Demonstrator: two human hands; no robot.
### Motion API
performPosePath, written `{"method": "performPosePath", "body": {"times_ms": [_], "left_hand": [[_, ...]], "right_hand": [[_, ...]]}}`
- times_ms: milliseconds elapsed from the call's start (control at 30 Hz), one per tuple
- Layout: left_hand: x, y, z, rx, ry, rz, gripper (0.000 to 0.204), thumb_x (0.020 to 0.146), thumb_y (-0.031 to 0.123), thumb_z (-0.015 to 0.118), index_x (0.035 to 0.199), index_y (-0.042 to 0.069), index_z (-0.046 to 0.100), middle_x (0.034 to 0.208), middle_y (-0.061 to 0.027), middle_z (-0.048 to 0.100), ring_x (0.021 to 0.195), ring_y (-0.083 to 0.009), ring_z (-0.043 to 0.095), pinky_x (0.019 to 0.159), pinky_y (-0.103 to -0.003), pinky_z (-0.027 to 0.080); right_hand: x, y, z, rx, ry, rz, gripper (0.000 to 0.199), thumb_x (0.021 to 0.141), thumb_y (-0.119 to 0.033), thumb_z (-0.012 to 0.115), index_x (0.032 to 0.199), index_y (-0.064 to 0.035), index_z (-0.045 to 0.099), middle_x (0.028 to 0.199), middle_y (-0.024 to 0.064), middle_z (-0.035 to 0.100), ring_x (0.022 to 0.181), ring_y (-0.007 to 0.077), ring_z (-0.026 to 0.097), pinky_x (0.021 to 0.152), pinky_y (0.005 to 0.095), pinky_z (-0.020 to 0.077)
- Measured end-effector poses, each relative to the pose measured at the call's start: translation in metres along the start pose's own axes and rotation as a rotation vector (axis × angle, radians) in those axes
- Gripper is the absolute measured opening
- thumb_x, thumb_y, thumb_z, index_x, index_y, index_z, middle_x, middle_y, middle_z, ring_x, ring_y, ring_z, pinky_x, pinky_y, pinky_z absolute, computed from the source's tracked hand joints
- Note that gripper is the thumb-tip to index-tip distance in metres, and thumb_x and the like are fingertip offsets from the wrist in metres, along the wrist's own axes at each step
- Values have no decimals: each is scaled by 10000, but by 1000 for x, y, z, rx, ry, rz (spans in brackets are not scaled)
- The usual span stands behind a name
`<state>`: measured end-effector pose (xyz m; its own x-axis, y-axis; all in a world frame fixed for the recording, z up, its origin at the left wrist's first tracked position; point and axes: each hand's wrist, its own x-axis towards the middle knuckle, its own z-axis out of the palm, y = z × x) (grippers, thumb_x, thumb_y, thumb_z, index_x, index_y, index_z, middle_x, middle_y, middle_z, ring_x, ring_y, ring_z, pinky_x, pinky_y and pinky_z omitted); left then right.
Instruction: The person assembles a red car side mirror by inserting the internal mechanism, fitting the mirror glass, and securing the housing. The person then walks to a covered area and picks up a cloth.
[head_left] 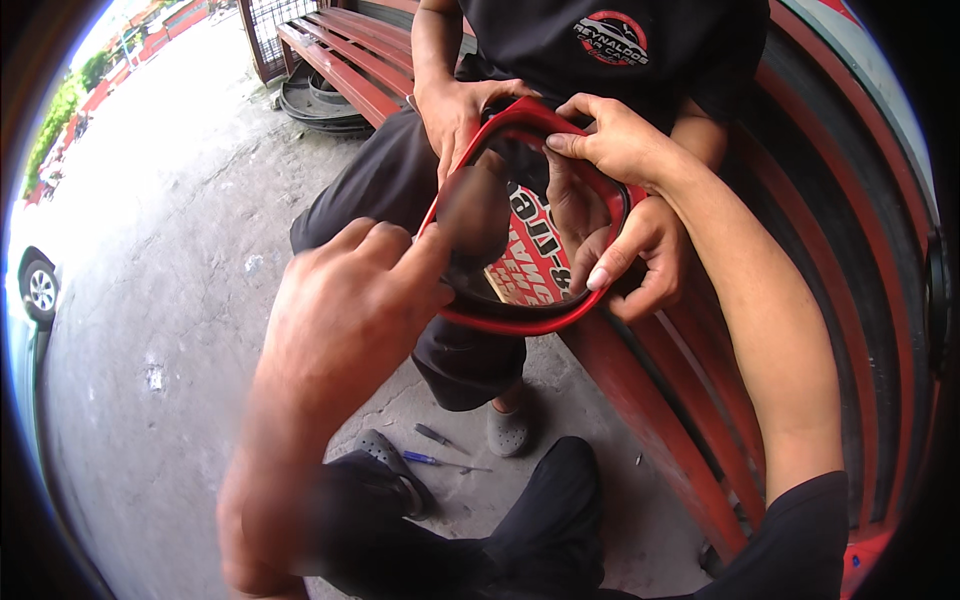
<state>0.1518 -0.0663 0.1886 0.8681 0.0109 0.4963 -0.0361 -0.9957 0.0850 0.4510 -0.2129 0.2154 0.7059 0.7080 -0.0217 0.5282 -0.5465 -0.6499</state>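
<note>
A red car side mirror [563,318] with dark inner edging is held up in the middle, its glass reflecting red-and-white lettering and fingers. My right hand [610,143] grips its upper right rim, thumb on the front. At the left edge of the mirror is my left hand [350,290], slightly blurred, its fingers bent and pressed together; whatever they pinch is hidden. A person facing me holds the mirror too: one hand [455,115] lies on the upper left side, and the other hand [645,255] grasps the lower right rim, thumb against the glass edge.
The person sits on a red slatted bench [640,400] that runs along the right. Between our feet on the concrete floor [170,300] lie a blue-handled screwdriver [420,458] and a small dark object [432,434]. Black rubber rings [320,105] lie beside another bench [350,60].
</note>
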Motion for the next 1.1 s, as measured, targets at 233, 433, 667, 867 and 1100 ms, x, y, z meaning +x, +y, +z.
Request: {"method": "performPosePath", "body": {"times_ms": [233,433,667,867,1100], "left_hand": [[17,-25,8,95,42,432,449,732,168,878,1090,-12,675,818,-79,654,795,-244,688,612,-377,569],[12,-36,18,9,106,424,435,718,146,897,1052,-30,680,861,-114,693,795,-273,721,619,-380,594],[9,-40,26,-48,177,431,409,722,147,908,1017,-21,681,816,-97,682,754,-258,722,610,-371,598],[13,-44,32,-97,281,459,387,736,161,910,997,-26,694,817,-106,693,756,-261,741,608,-361,605],[-11,-11,26,-81,231,194,429,784,44,857,1167,-31,680,851,-119,707,674,-245,670,599,-366,556]], "right_hand": [[3,1,1,0,0,-14,448,999,-224,752,1351,-2,589,1052,178,763,967,217,720,865,375,573],[5,2,-1,11,-30,-29,468,980,-257,767,1339,3,617,1092,190,753,1011,249,721,910,399,564],[4,6,-5,32,-49,-5,432,1001,-226,743,1342,-4,598,1083,174,757,1006,221,721,903,370,577],[14,10,-4,35,-36,-42,386,984,-230,758,1277,-4,645,1055,170,763,983,227,720,897,386,567],[1,4,-3,53,-27,-32,419,963,-278,785,1270,-13,676,1049,170,764,981,232,717,905,394,557]]}}
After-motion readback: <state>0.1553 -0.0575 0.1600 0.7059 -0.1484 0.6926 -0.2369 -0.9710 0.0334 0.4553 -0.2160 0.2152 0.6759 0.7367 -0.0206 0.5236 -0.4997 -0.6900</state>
